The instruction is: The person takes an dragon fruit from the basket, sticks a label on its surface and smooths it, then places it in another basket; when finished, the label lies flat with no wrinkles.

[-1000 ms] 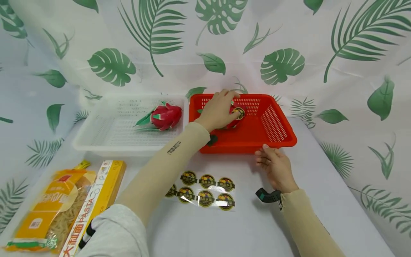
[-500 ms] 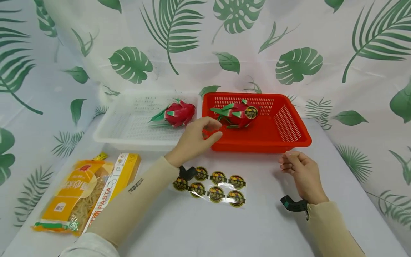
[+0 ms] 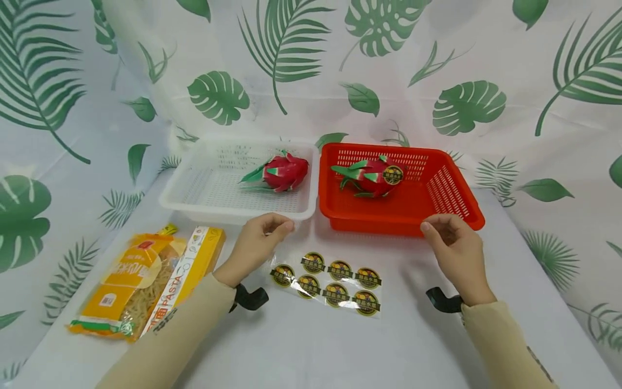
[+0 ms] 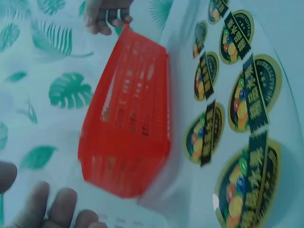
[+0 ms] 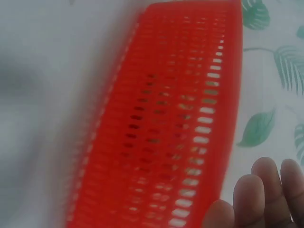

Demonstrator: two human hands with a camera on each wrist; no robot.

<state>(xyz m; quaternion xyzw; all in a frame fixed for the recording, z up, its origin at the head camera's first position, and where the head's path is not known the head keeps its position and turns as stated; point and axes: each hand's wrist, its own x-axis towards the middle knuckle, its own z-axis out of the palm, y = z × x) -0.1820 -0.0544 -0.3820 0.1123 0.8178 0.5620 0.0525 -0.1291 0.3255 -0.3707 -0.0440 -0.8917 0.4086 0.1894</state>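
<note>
My left hand [image 3: 257, 243] hovers in front of the white basket [image 3: 194, 208], fingers loosely bent with nothing between them. Just before the near right side of the red basket [image 3: 379, 224], my right hand [image 3: 457, 251] hangs with relaxed fingers and holds nothing. One dragon fruit [image 3: 371, 178], bearing a round black-and-gold sticker [image 3: 393, 174], lies in the red basket. Another dragon fruit [image 3: 286, 173], on which I see no sticker, lies in the white one. Between my hands, a clear sheet of round stickers [image 3: 336, 295] lies on the table; the left wrist view shows these stickers [image 4: 251, 90] up close.
At the left lie a yellow bag of pasta [image 3: 126, 286] and a yellow-and-white pasta box [image 3: 189, 270], side by side. The two baskets stand edge to edge at the back, against a leaf-patterned cloth [image 3: 291, 119].
My left hand has left the dragon fruit in the red basket and drawn back toward me and left. The right hand stays near that basket's front edge. The head view has shifted.
</note>
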